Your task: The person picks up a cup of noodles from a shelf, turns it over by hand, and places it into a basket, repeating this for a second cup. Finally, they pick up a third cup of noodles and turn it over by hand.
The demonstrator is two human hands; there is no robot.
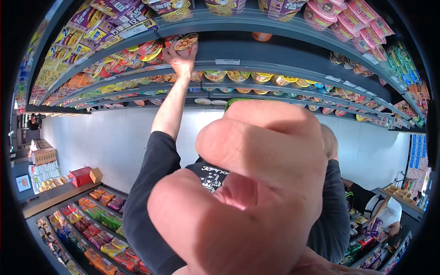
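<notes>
My left hand (180,58) reaches up to a shelf at the upper left, its fingers closed round an instant noodle cup (186,43) with a food picture on it. Red and yellow noodle packs (149,49) stand just left of that hand. Very close to the camera, my right hand (261,183) fills the middle of the view with its fingers curled and the thumb bent toward them. Skin shows in the gap; whether these fingers hold anything is hidden. Behind it, a bright green edge (236,100) peeks out, its object mostly covered.
Purple noodle tubs (224,6) and pink cups (323,11) line the shelf above. One orange-lidded cup (261,36) sits farther right. Lower shelves hold rows of bowls (261,77). Behind me are snack shelves (98,224), a red box (81,176) and a person in white (389,213).
</notes>
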